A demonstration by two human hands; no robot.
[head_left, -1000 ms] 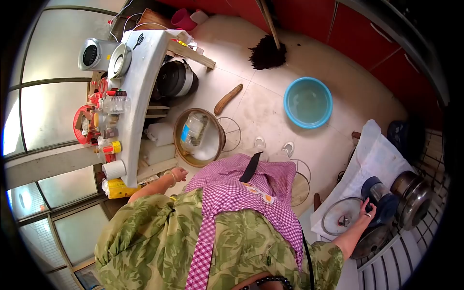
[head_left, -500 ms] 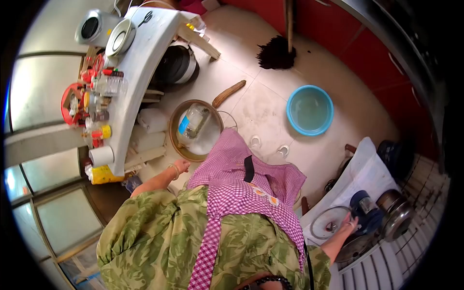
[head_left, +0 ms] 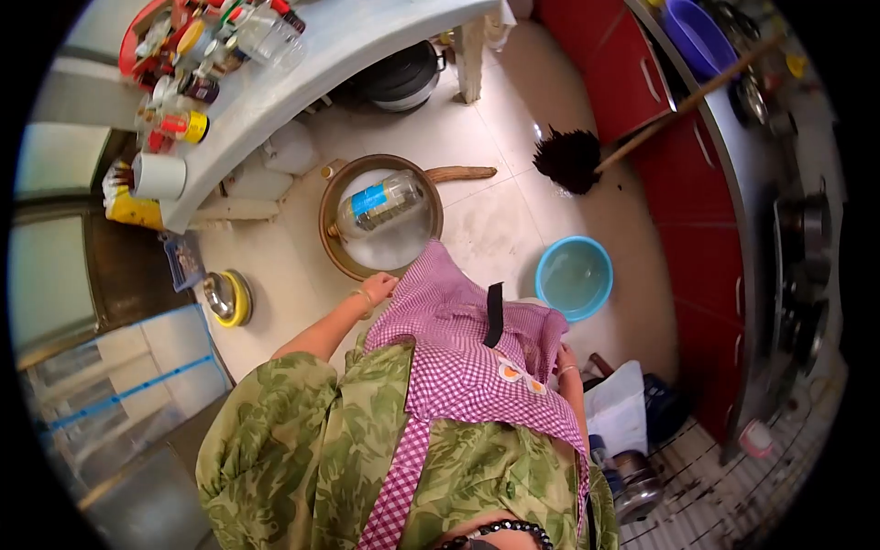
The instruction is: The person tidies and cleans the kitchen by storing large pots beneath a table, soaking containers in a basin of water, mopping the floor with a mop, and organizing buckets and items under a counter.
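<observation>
My left hand point(head_left: 379, 286) is beside the left edge of the purple checked apron point(head_left: 467, 367), just below a brown basin point(head_left: 327, 243). Its fingers are curled, and nothing shows in them. In the basin a large clear plastic bottle point(head_left: 401, 197) with a blue label lies on its side in whitish water. My right hand point(head_left: 566, 357) is by the apron's right edge, its fingers partly hidden. Above it on the floor stands a blue basin point(head_left: 576, 240) of cloudy water. A low stand with a white cover point(head_left: 616, 403) is below and right of this hand.
A dried gourd-like piece point(head_left: 467, 172) lies beside the brown basin. A dark mop point(head_left: 568, 160) leans on the red cabinets point(head_left: 701, 266). Bottles and jars crowd the white table point(head_left: 275, 110) at upper left. A metal pot point(head_left: 635, 486) is at lower right.
The view has turned and shifted. My right hand has left the glass lid and dark blue jar on the covered stand and come in to the apron. My left hand is nearer the apron.
</observation>
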